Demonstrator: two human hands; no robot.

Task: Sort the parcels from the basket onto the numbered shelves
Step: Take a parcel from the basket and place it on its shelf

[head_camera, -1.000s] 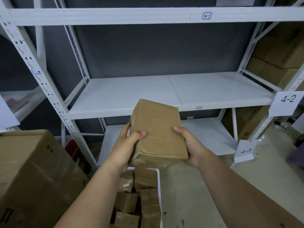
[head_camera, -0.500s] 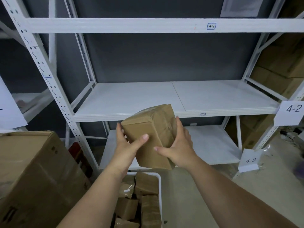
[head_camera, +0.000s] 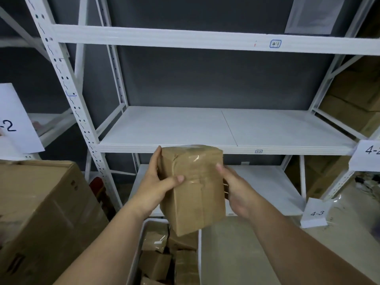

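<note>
Head view, items listed left to right with the parcel (head_camera: 193, 188) as landmark. Left of it: large carton (head_camera: 41, 212). Left hand (head_camera: 158, 182) grips its left side, thumb across the front face. The parcel is held above the basket (head_camera: 136, 256), long axis near upright, taped top tilted toward the shelf (head_camera: 205, 128). Right hand (head_camera: 238, 192) holds its right side, fingers curled behind. Far right: label 4-3 (head_camera: 316, 213).

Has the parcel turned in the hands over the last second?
Yes. The parcel turned end-up; its top now reaches the 4-2 shelf edge.
</note>
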